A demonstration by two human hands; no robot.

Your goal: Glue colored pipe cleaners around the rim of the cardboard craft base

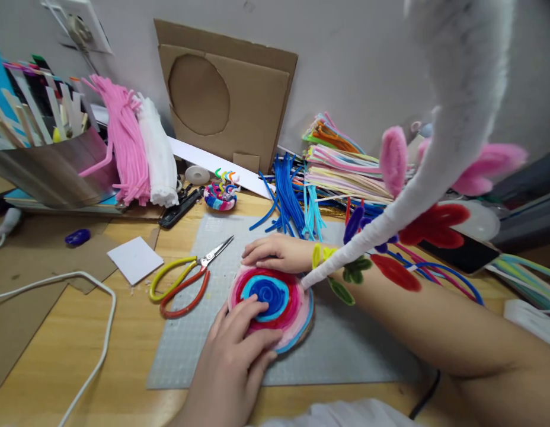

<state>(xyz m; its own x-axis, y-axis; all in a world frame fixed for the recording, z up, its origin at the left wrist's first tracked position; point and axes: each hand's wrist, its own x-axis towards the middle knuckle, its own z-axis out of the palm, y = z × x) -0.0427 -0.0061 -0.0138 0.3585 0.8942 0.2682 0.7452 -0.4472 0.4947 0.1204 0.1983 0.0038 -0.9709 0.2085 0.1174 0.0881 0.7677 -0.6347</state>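
A round disc (297,317) covered in coiled pipe cleaners lies on the grey cutting mat, with blue at its middle, then light blue, red and pink rings and part of a blue rim. My left hand (237,341) grips its near left side, the fingers over the coils and the thumb at the near edge. Along the far edge, my right hand (275,252) is curled against the disc, its fingertips partly hidden. A white wrapped stem (368,237) rises from the disc's right side toward the camera, bearing pink, red, purple, yellow and green pipe-cleaner petals and leaves.
Left of the disc, scissors (186,284) lie partly on the mat (177,362), near a white card (135,260) and a white cable (108,332). Pipe-cleaner bundles (290,193) and a cardboard panel (257,101) stand behind. A phone (464,252) lies to the right.
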